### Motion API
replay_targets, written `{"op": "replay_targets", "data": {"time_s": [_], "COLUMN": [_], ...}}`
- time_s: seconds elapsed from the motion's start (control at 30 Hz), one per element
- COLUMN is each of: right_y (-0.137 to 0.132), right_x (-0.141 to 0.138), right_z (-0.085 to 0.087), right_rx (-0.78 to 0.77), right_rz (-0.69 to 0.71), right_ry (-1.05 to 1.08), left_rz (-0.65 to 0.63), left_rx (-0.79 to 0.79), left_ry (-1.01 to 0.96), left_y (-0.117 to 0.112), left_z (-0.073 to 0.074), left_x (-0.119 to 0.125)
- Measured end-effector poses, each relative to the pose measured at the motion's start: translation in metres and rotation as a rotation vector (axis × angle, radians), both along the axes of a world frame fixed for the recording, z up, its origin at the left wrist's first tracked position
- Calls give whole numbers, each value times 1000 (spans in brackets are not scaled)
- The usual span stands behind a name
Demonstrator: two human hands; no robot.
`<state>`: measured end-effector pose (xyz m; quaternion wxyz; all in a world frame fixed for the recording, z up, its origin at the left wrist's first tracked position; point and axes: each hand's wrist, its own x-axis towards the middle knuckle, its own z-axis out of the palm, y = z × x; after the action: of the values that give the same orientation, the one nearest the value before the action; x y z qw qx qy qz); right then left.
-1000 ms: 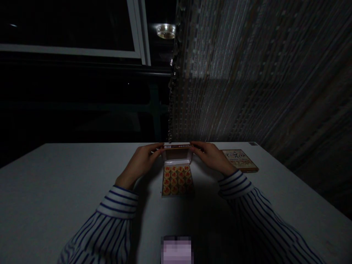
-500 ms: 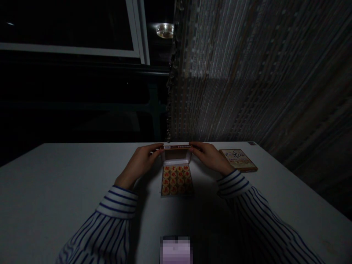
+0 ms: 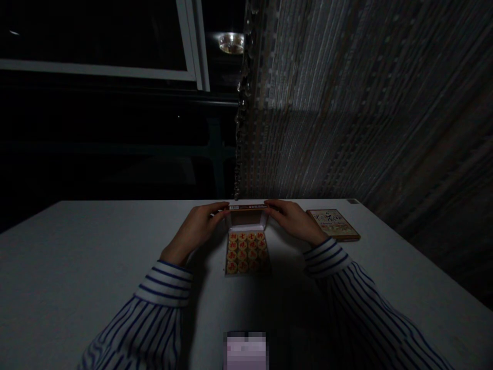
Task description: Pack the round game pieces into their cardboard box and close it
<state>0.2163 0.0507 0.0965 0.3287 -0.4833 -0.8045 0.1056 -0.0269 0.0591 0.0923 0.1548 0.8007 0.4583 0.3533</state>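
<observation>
A small box [image 3: 226, 264] lies open in the middle of the white table, filled with rows of round Chinese chess pieces [image 3: 242, 254] bearing red characters. Its box lid [image 3: 248, 207] stands raised at the far side, with a barcode label on its edge. My left hand [image 3: 196, 226] grips the lid's left end between thumb and fingers. The right end is pinched the same way by my right hand [image 3: 295, 221]. Whether the lid is joined to the box along its back edge I cannot tell.
A flat boxed set or booklet with Chinese writing [image 3: 333, 225] lies to the right of my right hand. A pixelated pale object [image 3: 245, 352] is at the near edge. Behind the white table [image 3: 115, 241] hangs a string curtain [image 3: 308, 128], beside a dark window.
</observation>
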Motion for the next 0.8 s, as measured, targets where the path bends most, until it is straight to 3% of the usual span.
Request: {"op": "replay_targets", "data": {"time_s": [0.8], "right_y": [0], "right_x": [2], "right_z": [2], "right_rx": [-26], "right_rz": [39], "right_ry": [-48], "left_rz": [-15], "left_rx": [1], "left_ry": [35], "left_y": [2], "left_z": [-2], "left_x": [-1]}}
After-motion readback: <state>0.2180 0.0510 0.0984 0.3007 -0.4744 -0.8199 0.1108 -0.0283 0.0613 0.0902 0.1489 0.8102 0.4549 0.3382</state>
